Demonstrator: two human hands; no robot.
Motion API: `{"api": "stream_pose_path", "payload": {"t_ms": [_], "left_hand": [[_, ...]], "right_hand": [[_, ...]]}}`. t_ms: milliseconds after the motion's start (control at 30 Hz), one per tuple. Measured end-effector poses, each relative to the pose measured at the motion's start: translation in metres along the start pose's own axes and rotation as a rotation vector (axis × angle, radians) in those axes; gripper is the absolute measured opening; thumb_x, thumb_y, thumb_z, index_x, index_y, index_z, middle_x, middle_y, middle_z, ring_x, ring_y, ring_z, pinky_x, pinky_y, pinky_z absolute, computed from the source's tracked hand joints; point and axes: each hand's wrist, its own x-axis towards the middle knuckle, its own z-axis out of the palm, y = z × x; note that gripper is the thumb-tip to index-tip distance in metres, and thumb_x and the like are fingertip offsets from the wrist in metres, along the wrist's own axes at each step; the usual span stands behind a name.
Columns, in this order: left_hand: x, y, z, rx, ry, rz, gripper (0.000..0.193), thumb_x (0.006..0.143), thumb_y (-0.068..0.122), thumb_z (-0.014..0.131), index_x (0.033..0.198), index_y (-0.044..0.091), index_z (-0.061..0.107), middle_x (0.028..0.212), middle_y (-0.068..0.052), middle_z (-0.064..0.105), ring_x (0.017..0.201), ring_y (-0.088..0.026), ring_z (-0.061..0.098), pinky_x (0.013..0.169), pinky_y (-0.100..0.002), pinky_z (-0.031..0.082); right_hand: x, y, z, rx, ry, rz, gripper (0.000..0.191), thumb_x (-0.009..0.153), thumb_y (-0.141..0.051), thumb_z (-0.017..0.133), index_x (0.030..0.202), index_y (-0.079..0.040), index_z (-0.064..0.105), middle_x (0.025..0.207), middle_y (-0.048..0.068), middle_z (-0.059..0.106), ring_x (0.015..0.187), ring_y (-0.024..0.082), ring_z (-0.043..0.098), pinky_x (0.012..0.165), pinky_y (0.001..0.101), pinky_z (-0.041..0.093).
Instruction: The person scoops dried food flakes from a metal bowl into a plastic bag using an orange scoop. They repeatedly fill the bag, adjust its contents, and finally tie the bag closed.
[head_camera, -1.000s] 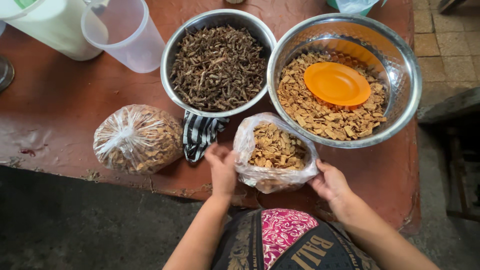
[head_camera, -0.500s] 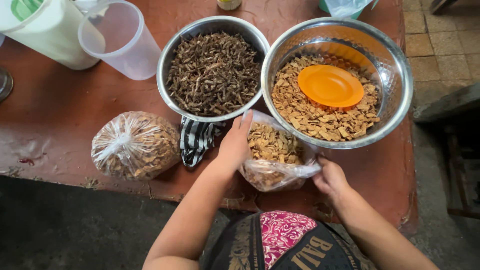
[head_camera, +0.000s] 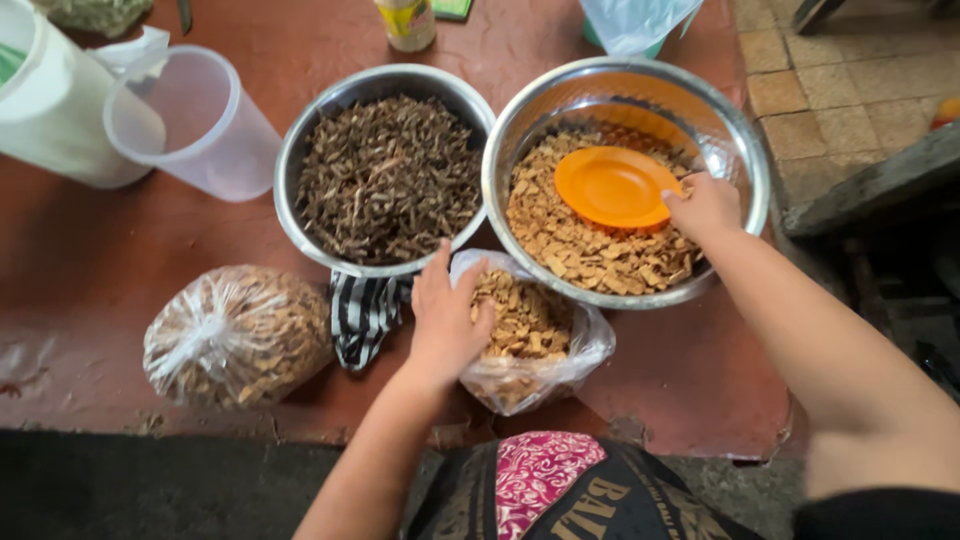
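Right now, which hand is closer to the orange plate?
Right. The right hand reaches into the bowl and touches the orange plate at its edge. The left hand is apart from it, on the open plastic bag.
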Motion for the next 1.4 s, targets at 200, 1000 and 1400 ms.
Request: {"api": "stream_pose_path", "payload": {"t_ms": [200, 1000, 1400], "left_hand": [[-0.004, 0.009, 0.005, -0.043, -0.012, -0.001, 0.056, 0.081, 0.019, 0.074, 0.135, 0.017, 0.061, 0.156, -0.027, 0.033, 0.144, -0.047, 0.03, 0.115, -0.069, 0.018], [0.034, 0.003, 0.021, -0.029, 0.027, -0.004, 0.043, 0.084, 0.015, 0.074, 0.126, 0.017, 0.064, 0.153, -0.026, 0.038, 0.145, -0.045, 0.032, 0.117, -0.071, 0.01], [0.057, 0.007, 0.049, 0.073, -0.043, 0.031, 0.055, 0.075, 0.033, 0.084, 0.125, 0.015, 0.066, 0.149, -0.023, 0.042, 0.142, -0.043, 0.034, 0.112, -0.077, 0.01]], "right_hand": [[0.025, -0.025, 0.027, -0.251, -0.107, 0.062, 0.079, 0.079, -0.07, 0.073, 0.129, -0.008, 0.069, 0.128, 0.026, 0.062, 0.124, 0.041, 0.055, 0.105, 0.048, 0.044], [0.063, -0.01, -0.048, 0.137, 0.112, -0.154, 0.023, 0.098, -0.027, 0.078, 0.106, -0.006, 0.078, 0.104, 0.017, 0.068, 0.101, 0.034, 0.067, 0.094, 0.0427, 0.053], [0.079, -0.041, -0.054, 0.511, -0.069, -0.185, 0.042, 0.09, -0.001, 0.055, 0.131, -0.004, 0.062, 0.118, 0.016, 0.072, 0.112, 0.032, 0.069, 0.096, 0.041, 0.052]]}}
